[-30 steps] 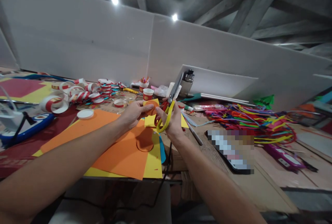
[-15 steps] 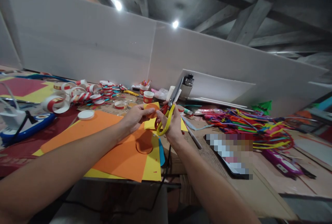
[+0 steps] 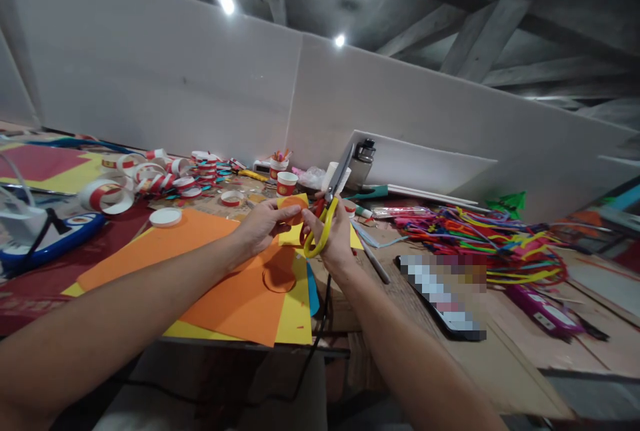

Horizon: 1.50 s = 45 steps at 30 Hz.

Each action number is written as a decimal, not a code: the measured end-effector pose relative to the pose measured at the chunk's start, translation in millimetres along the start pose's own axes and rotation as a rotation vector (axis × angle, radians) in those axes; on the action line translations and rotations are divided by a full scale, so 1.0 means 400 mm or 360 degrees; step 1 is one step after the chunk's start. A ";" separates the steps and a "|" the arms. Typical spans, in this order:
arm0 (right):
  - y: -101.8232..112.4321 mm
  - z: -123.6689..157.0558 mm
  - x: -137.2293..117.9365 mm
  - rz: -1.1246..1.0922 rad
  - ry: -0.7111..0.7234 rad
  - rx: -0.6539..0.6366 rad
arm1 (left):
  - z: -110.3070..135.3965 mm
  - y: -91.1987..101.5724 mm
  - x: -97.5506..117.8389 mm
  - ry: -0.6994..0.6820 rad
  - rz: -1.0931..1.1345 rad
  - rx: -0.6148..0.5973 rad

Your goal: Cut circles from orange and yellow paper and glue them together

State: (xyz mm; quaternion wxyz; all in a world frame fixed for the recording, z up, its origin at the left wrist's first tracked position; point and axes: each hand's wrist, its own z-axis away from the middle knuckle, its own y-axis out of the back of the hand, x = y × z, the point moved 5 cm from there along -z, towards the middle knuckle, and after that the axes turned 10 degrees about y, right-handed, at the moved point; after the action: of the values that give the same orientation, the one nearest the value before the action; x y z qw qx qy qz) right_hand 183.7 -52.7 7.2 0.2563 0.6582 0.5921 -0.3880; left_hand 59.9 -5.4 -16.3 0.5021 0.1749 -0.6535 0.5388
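Note:
My left hand [image 3: 260, 224] pinches a small orange paper disc [image 3: 293, 206] above the table, fingers closed on its edge. My right hand [image 3: 333, 238] grips yellow-handled scissors [image 3: 325, 214], blades pointing up and away, right beside the disc. Both hands meet over a large orange paper sheet [image 3: 200, 264] with a round hole [image 3: 279, 278] cut in it, lying on yellow paper [image 3: 295, 311].
Red-and-white paper rings [image 3: 150, 178] and small paper cups [image 3: 287, 182] crowd the back left. A white lid [image 3: 165, 217] lies on the orange sheet. A phone [image 3: 440, 291] and a pile of coloured pipe cleaners [image 3: 480, 238] lie to the right. A white wall stands behind.
The hands have stayed together with the disc and scissors, shifting only slightly; the view has tilted a little.

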 end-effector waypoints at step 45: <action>-0.019 0.009 -0.004 0.0802 0.0089 -0.0710 | 0.009 0.014 0.105 -0.0254 0.0480 0.0213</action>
State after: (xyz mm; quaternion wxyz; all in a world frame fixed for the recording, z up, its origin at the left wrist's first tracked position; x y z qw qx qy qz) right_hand 175.7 -55.2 7.3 0.4656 0.7220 0.4878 -0.1550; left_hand 35.7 6.4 16.7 0.3492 0.1502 -0.6728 0.6347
